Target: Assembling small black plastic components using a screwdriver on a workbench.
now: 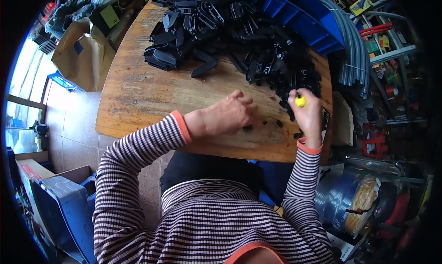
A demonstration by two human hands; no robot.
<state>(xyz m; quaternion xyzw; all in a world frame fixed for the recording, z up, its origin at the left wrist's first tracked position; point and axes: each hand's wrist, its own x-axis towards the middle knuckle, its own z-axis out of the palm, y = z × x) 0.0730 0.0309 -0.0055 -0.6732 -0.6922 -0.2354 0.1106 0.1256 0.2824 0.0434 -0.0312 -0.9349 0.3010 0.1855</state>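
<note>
The yellow tool handle [300,100] stands roughly upright in my right grip [307,116], only its rounded yellow top showing above my closed fingers; I cannot tell what its tip is. A small black plastic piece [247,127] lies on the desk [138,94] under my left grip [230,116], my fingertips touching it. A few more small black bits [279,123] lie just beside it.

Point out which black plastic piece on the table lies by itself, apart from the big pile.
The long black piece lying slantwise on bare wood at the pile's near left edge. The others overlap in the heap; this one has wood all round it.
</note>
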